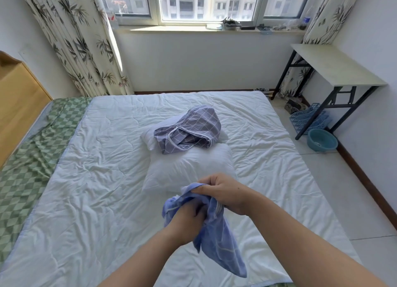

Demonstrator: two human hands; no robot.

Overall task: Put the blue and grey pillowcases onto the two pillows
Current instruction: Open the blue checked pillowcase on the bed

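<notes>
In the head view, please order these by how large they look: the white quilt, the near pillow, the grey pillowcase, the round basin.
1. White quilt
2. Near pillow
3. Grey pillowcase, crumpled, so unsure
4. Basin, farther away, so its true size is unsure

Crumpled grey pillowcase (189, 130) atop two white pillows (189, 168)

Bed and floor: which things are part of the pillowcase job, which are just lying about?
Job: blue pillowcase gripped by left hand and right hand; grey pillowcase; near pillow; far pillow.
Lying about: teal basin; blue basket; folding table.
</notes>
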